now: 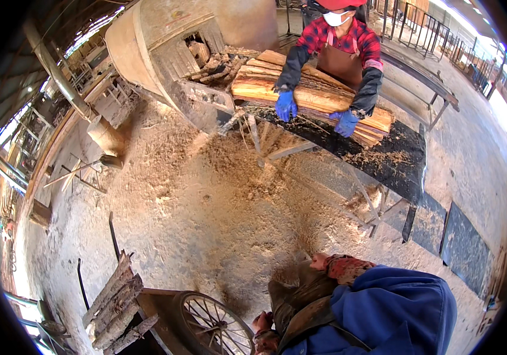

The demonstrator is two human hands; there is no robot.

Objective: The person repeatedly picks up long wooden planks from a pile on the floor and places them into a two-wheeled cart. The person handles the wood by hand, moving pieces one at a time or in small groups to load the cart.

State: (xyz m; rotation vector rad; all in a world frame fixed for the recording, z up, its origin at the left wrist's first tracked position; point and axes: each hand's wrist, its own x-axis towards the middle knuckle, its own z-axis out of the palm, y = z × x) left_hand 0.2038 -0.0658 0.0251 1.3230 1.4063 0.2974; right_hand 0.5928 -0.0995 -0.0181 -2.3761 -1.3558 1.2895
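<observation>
Low in the view, my left hand (262, 322) is beside the spoked wheel (221, 325) of a cart. Its fingers look curled; what they hold, if anything, is hidden. Further up, my right hand (319, 261) sticks out from a red patterned sleeve, close to my dark trousers (300, 290). Its fingers are too small and partly hidden to read. Rough bark-covered wood slabs (114, 305) lie stacked on the cart, to the left of the wheel. My blue jacket (389, 307) covers much of the lower right.
Across from me, a person in blue gloves (286, 106) rests both hands on a pile of sawn slabs (300, 89) on a black-topped table (407, 171). A large tan machine housing (164, 29) stands left of it. Sawdust (206, 201) covers the floor; a log (107, 136) stands left.
</observation>
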